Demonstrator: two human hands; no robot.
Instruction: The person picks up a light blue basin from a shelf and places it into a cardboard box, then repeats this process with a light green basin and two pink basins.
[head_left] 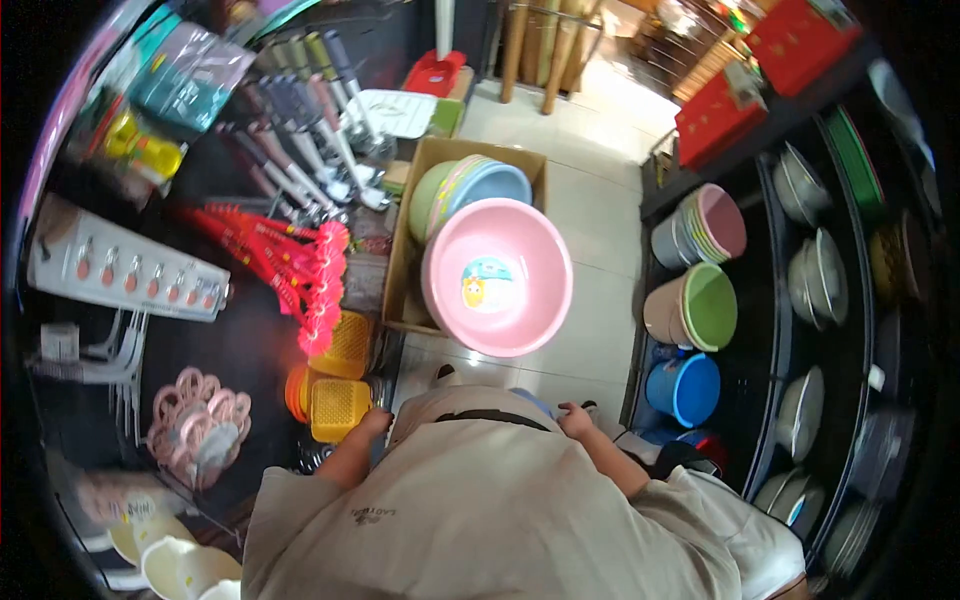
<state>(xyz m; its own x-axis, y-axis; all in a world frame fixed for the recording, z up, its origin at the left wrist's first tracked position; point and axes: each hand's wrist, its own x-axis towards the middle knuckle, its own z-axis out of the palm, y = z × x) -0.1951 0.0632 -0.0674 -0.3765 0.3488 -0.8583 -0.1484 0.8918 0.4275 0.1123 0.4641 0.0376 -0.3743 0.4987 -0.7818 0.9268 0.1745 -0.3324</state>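
Yellow plastic basket on the left rack, left hand touching its edge, fingers hidden so grip unclear, right hand loosely curled and empty; looks light, stiff, slightly slick: grab by the rim.

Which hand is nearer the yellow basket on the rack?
Left. The left hand touches the yellow basket at its right edge; the right hand is far to its right, near the blue bucket.
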